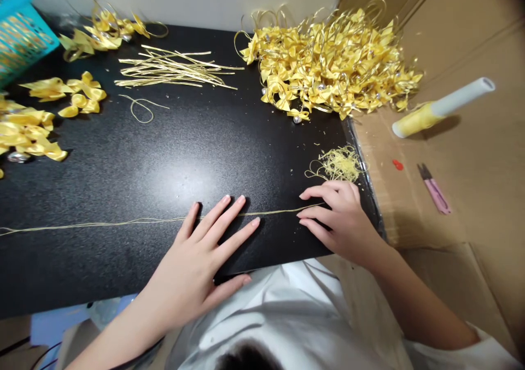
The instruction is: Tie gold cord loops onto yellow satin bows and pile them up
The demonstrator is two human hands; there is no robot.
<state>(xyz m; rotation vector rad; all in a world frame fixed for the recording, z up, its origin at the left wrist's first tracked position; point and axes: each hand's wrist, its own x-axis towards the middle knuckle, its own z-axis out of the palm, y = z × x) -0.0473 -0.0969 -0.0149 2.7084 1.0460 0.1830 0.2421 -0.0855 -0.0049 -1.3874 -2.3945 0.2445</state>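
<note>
A long, thin yellow thread (102,225) lies doubled across the black table, from the left edge to my right hand. My left hand (200,260) rests flat over it with fingers spread, and the thread passes beneath the fingers. At the thread's right end is my right hand (340,217), its fingers loosely bent and apart, fingertips at the thread and tabletop; the thumb is hidden. Just beyond that hand sits a tangle of yellow thread (342,163). A loose loop of thread (143,107) lies farther back, near a bundle of gold ties (176,69).
Yellow ribbon bows with bells and gold loops (328,64) are heaped at the back right; more yellow bows (28,132) lie left. A turquoise basket (36,42) stands back left. On cardboard at right are a thread-wound tube (443,107), pink thread snips (435,191) and a red piece (397,164).
</note>
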